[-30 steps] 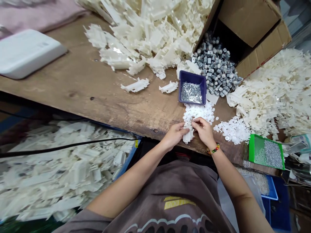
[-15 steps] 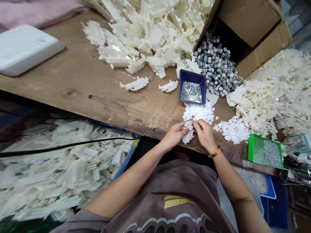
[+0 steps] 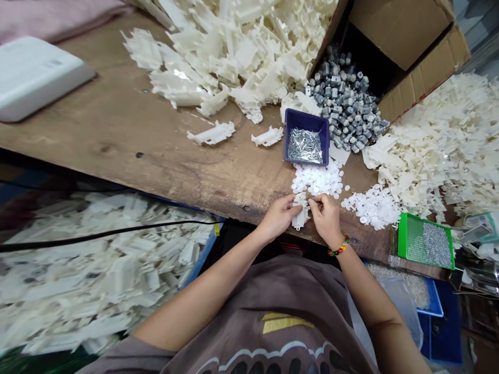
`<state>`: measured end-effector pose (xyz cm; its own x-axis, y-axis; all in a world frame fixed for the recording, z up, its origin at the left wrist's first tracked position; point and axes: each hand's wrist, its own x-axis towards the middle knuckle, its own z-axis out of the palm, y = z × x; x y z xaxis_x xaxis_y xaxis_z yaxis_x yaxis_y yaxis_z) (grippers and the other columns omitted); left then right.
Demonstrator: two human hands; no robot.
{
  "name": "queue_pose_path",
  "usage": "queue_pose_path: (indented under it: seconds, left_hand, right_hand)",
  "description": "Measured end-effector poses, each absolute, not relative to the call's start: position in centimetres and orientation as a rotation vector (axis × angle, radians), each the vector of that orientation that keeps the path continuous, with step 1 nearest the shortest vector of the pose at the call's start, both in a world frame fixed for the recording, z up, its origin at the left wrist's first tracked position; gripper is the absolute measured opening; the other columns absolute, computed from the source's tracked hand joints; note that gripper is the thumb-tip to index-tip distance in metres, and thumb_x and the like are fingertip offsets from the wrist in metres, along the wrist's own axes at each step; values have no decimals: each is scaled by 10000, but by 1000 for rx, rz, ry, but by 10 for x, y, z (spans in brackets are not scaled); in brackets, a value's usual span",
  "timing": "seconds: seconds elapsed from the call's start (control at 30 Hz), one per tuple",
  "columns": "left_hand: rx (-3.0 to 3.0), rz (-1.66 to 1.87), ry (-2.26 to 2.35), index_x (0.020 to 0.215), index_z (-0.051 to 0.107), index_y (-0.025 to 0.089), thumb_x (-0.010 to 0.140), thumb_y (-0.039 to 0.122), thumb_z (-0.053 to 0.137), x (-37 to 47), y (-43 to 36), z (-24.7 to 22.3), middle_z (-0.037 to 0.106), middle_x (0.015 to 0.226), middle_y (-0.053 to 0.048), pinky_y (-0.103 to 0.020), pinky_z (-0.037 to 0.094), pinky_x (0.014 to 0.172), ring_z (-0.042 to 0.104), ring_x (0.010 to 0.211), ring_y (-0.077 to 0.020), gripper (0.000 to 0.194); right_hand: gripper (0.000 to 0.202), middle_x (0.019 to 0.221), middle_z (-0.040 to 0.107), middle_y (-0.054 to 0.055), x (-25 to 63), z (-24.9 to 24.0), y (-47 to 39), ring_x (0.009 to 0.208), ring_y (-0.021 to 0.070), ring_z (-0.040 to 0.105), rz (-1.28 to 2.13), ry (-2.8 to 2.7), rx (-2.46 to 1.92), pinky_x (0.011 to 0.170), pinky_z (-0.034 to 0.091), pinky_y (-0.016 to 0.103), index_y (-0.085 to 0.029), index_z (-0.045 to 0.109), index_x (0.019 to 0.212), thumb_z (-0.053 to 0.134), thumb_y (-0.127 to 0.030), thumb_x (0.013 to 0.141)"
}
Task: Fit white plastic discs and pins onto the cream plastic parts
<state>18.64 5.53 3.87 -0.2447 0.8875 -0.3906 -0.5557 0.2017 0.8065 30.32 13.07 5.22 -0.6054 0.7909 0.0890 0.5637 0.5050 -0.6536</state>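
At the bench's front edge, my left hand grips a flat off-white plastic housing by its left side, thumb on top. My right hand is closed in a pinch at the housing's upper right edge; whatever its fingertips hold is too small to make out. Just beyond the hands lies a heap of small white plastic discs. Behind that heap stands a dark purple bin of thin metal pins. A second heap of white discs lies right of my right hand.
Off-white plastic parts pile up at the back, with more at right. Small grey motors spill from a cardboard box. A green tray holds tiny metal pieces. A black cable crosses the parts below left.
The right hand has shifted slightly at the housing's upper right edge, its wrist a little further left. The left hand keeps its grip, and the camera view has moved slightly.
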Motion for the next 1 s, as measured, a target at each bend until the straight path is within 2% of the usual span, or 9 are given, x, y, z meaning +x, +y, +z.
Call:
queue_pose_path:
  seconds: [0.13, 0.3, 0.43, 0.53, 0.77, 0.87, 1.0]
  left_hand:
    - [452, 1409, 1206, 893, 633, 125, 657, 234, 658, 186, 54, 39, 634, 647, 13, -207, 411, 514, 553, 547, -114, 262]
    - [370, 1388, 1155, 971, 620, 121, 656, 237, 648, 185, 54, 40, 670, 676, -3, -258, 474, 603, 609, 593, -148, 337]
    - [347, 1369, 1141, 997, 598, 123, 632, 191, 659, 184, 54, 40, 690, 705, -8, -270, 493, 626, 639, 613, -159, 376]
    - [327, 1374, 1131, 1014, 585, 116, 615, 202, 682, 184, 53, 40, 690, 712, -18, -284, 498, 620, 641, 597, -164, 420]
    - [314, 1391, 1116, 984, 582, 126, 620, 195, 680, 184, 53, 40, 686, 717, -19, -293, 501, 639, 644, 605, -165, 384]
    - [335, 1398, 1141, 963, 590, 124, 626, 190, 677, 185, 53, 41, 690, 724, -20, -250, 477, 601, 629, 607, -147, 354]
    - [332, 1401, 1132, 934, 597, 133, 624, 165, 663, 185, 53, 42, 688, 715, -9, -223, 458, 567, 600, 579, -122, 318]
  right_hand:
    - [159, 781, 611, 59, 300, 59, 127, 762, 189, 559, 587, -2612, -1059, 720, 408, 300, -207, 522, 746, 432, -230, 875]
    - [280, 696, 612, 16, 301, 67, 140, 668, 159, 562, 881, -2542, -1095, 650, 402, 263, -214, 550, 757, 369, -333, 934]
    - [156, 913, 637, 70, 292, 65, 155, 835, 193, 579, 533, -2628, -1086, 714, 403, 283, -203, 590, 908, 459, -286, 897]
    - [105, 930, 610, 96, 284, 64, 159, 871, 218, 558, 376, -2751, -1028, 718, 407, 306, -188, 589, 856, 487, -212, 863]
    - [120, 826, 599, 25, 298, 71, 147, 807, 156, 574, 861, -2422, -887, 720, 453, 275, -218, 530, 724, 524, -230, 843]
    - [140, 799, 592, 26, 302, 70, 140, 805, 160, 571, 860, -2439, -833, 744, 453, 286, -218, 512, 686, 539, -196, 822]
    - [164, 854, 590, 53, 303, 66, 132, 851, 171, 569, 720, -2564, -824, 784, 458, 297, -220, 554, 746, 457, -209, 877]
